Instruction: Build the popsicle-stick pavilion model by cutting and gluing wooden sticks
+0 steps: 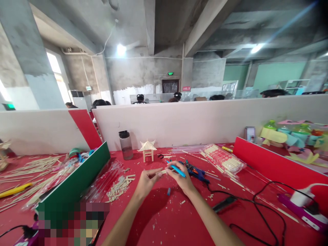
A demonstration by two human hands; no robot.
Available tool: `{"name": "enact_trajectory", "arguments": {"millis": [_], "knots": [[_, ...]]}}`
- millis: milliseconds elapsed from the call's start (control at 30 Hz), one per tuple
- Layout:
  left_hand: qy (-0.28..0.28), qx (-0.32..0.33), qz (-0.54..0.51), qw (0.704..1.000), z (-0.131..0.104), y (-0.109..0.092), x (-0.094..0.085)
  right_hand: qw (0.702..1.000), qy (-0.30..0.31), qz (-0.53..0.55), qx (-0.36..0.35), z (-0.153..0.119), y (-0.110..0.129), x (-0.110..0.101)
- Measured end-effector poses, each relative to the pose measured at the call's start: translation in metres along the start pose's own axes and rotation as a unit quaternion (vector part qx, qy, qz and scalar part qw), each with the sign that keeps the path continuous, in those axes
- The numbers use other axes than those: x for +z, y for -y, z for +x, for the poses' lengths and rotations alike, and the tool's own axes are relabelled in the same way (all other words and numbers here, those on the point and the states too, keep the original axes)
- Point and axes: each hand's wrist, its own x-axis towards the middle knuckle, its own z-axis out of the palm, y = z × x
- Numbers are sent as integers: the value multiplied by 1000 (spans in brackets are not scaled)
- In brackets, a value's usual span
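Observation:
My left hand (148, 178) is closed, pinching the end of short pale wooden sticks (162, 172); their exact number is unclear. In my right hand (181, 179) a blue pen (177, 171) lies slanted between the fingers, and the fingertips meet the other end of the sticks. A blue pen cap (168, 191) rests on the red tabletop below my hands. Just beyond them stands a little stick-built pavilion (148, 150) with a pointed roof. A blue glue gun (196, 172) lies right beside my right hand, partly hidden by it.
Cut stick pieces (119, 188) are heaped at left, near a green divider (77, 177). A dark bottle (125, 145) stands at the back. Packaged chopsticks (222, 160) lie at right. Black cable (256, 194) loops past a black-handled tool (224, 204) toward a purple power strip (302, 212).

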Motion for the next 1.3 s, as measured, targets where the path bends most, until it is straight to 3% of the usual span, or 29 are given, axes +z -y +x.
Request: {"name": "enact_trajectory", "arguments": {"millis": [400, 667, 933, 1067, 1200, 1300], "knots": [[9, -3, -25, 1000, 3, 8, -6, 999, 17, 31, 8, 1, -8, 2], [-46, -34, -57, 997, 4, 7, -9, 1000, -2, 7, 12, 6, -11, -7], [-65, -46, -75, 994, 7, 14, -13, 987, 8, -152, -46, 9, -17, -18], [-95, -47, -91, 990, 11, 23, -22, 948, 45, -305, -84, 6, -14, -26], [-113, -46, -94, 988, 13, 27, -29, 869, 174, -451, -104, -3, -12, -28], [-116, -49, -97, 987, 13, 27, -29, 819, 231, -515, -105, -9, -10, -26]]}}
